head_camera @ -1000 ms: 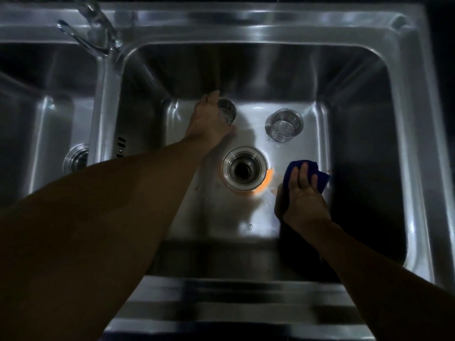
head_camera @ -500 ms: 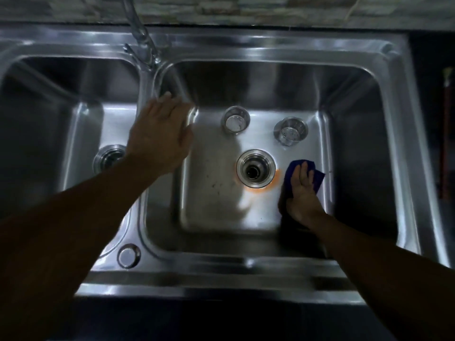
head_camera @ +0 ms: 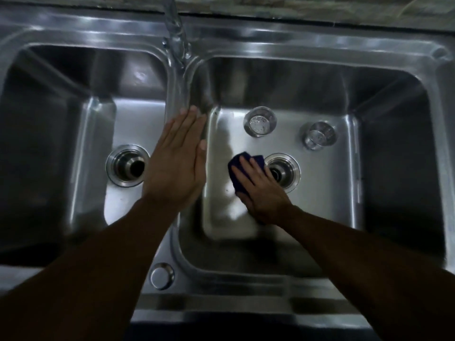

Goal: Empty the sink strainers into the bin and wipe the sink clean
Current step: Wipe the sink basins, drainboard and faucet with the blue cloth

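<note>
**Cloth down in the right basin, strainers set aside**

While my right hand (head_camera: 264, 190) presses a dark blue cloth (head_camera: 237, 172) flat against the floor of the right basin (head_camera: 320, 212), my left hand (head_camera: 176, 166) lies open over the divider (head_camera: 178, 94) between the two basins, fingers straight and together, holding nothing. I cannot tell whether it touches the steel or hovers just above it. My right fingers are spread over the cloth, which shows past my fingertips and sits just left of the right drain (head_camera: 285, 172); my hand covers part of that drain's rim. Both strainers stand upright on the floor of the right basin, near the back wall: one strainer (head_camera: 259, 121) behind the cloth, the other strainer (head_camera: 318, 135) off to its right, behind the drain. They are apart from each other and from my hands. The left basin (head_camera: 61, 134) shows its own open drain (head_camera: 128, 164). The tap (head_camera: 176, 30) rises at the back, above the divider. A round metal cap (head_camera: 162, 276) sits on the sink's front rim (head_camera: 246, 301). The light is dim.
</note>
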